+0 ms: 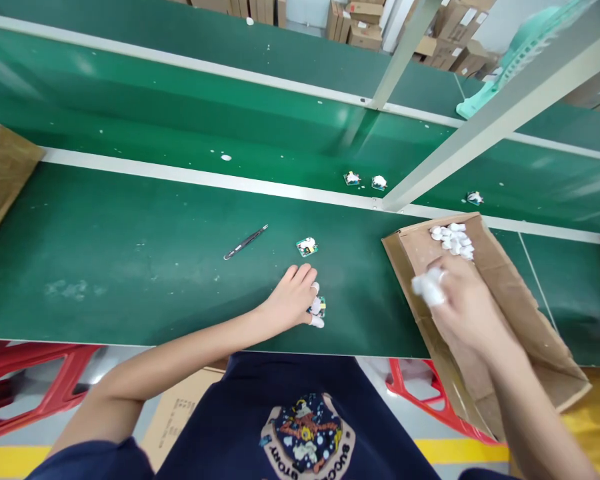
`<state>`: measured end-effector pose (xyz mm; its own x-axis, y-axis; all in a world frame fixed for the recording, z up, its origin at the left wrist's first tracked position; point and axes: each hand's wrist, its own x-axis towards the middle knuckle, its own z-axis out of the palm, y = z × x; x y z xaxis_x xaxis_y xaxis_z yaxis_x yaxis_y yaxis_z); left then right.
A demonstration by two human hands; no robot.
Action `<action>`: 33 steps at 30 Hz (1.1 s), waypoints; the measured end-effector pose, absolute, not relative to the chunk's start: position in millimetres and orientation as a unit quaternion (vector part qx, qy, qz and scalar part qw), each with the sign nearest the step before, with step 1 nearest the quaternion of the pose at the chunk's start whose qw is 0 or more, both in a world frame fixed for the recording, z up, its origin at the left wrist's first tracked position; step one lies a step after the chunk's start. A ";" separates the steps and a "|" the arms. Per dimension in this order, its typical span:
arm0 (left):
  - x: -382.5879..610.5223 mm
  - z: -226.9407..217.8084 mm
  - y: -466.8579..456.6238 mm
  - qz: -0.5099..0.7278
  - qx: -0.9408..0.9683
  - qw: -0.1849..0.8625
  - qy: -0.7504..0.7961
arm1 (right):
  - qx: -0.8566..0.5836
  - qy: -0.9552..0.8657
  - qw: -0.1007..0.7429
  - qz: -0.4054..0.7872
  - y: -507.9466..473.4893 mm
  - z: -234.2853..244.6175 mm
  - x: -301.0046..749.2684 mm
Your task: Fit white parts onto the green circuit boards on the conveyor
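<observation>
My left hand (295, 293), with white finger cots on, grips a small circuit board (322, 306) bearing a white part, low over the green bench. Just beyond it lies another small circuit board (307, 247) with white on top. My right hand (460, 297) is above the cardboard box on the right, fingers pinched together. Its white-covered fingertips are blurred, so whatever sits between them cannot be made out. Past that hand, several small white pieces (453, 239) lie heaped in the far end of the cardboard box (523, 320). Black tweezers (246, 242) rest left of the boards.
Two small boards (352, 179) and a third (475, 198) lie beyond the white rail (205, 179). A pale metal post (480, 127) rises behind the box. Another carton (5, 173) stands at far left. Red stools (35, 387) are under the bench edge.
</observation>
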<state>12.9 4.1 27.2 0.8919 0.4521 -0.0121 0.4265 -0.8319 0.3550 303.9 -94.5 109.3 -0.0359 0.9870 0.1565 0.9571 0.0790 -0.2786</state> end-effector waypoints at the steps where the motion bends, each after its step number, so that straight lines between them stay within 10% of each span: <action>1: 7.2 30.8 6.9 0.029 0.957 0.193 0.214 | -0.652 -0.742 0.147 0.054 -105.3 105.8 279.9; 10: -10.3 43.1 32.2 -0.014 0.977 0.202 0.061 | -0.639 -0.758 0.130 0.006 -141.5 7.6 203.6; 17: 6.0 24.6 21.3 0.034 0.986 0.112 0.120 | -0.702 -0.684 0.196 0.029 -157.7 3.8 182.5; 33: 1.4 6.9 15.5 0.079 0.945 0.277 0.153 | -0.660 -0.666 0.322 0.135 -111.6 19.4 162.2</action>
<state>1.4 15.5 6.9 0.9405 0.3337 0.0647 0.2460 -0.7995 0.5479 162.2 -111.6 19.4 0.0775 0.9651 0.2500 0.7916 0.0929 -0.6039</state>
